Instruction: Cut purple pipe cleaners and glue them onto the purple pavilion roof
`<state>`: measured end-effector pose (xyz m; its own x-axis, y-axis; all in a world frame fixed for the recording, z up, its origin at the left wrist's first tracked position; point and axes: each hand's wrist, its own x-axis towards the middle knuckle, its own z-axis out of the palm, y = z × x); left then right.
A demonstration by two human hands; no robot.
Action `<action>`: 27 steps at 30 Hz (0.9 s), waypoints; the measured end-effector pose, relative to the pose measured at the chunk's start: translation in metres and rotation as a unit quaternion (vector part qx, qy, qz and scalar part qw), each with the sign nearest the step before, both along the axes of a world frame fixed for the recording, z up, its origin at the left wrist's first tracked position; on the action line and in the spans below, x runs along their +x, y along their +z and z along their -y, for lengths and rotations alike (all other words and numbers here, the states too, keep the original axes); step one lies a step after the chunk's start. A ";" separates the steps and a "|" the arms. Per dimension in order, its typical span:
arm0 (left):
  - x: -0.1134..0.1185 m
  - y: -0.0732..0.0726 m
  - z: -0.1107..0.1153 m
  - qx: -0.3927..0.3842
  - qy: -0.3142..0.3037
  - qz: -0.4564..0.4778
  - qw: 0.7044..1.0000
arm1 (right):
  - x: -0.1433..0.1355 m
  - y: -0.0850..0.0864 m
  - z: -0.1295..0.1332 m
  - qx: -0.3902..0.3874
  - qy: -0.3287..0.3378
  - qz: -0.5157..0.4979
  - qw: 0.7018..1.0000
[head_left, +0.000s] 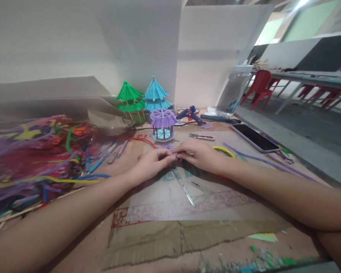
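Observation:
My left hand point(156, 162) and my right hand point(199, 152) meet over the work mat, fingertips pinched together. Between them is a small piece of purple pipe cleaner point(175, 154), mostly covered by the fingers. More short purple pieces point(166, 146) lie just behind my left hand. Beyond them stands a small purple-roofed pavilion point(163, 124) with dark posts and a pale blue floor. A metal ruler point(184, 189) lies on the mat below my hands. Thread snips point(202, 137) rest behind my right hand.
Green point(130, 98) and blue pavilion models point(156, 94) stand behind, beside a glue gun point(191, 114). A tangled heap of coloured pipe cleaners point(39, 151) covers the left side. At right are a phone point(254, 137) and a clear water bottle point(235, 91). Torn cardboard point(159, 242) edges the mat.

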<state>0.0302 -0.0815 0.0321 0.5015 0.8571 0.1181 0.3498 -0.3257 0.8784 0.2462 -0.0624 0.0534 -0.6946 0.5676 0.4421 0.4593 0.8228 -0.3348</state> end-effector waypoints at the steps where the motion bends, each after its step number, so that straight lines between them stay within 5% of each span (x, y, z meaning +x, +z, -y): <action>1: 0.000 0.000 0.001 0.005 -0.002 -0.006 1.000 | -0.001 -0.001 0.000 0.003 0.006 0.002 1.000; 6: -0.002 -0.001 0.000 0.012 0.001 -0.026 1.000 | -0.001 -0.002 0.006 -0.020 0.021 -0.010 1.000; 11: -0.003 -0.004 0.000 -0.006 0.009 -0.021 1.000 | 0.007 0.027 0.005 -0.035 -0.050 0.078 0.995; 15: -0.002 -0.004 0.001 -0.025 0.011 -0.012 1.000 | 0.057 0.058 -0.029 -0.041 -0.205 0.185 0.960; 18: -0.001 -0.005 0.002 -0.039 0.010 -0.003 0.999 | 0.108 0.076 -0.048 -0.139 -0.272 0.233 0.923; 19: -0.001 -0.005 0.002 -0.042 0.011 -0.001 0.999 | 0.122 0.082 -0.048 -0.188 -0.250 0.230 0.922; 21: -0.001 -0.006 0.002 -0.045 0.013 0.000 0.999 | 0.137 0.095 -0.037 -0.322 -0.092 0.219 0.916; 24: -0.001 -0.006 0.002 -0.045 0.011 -0.004 0.999 | 0.129 0.114 -0.009 -0.443 0.173 0.245 0.845; 27: 0.000 -0.005 0.001 -0.042 0.008 -0.006 0.999 | 0.104 0.122 0.010 -0.403 0.196 0.268 0.853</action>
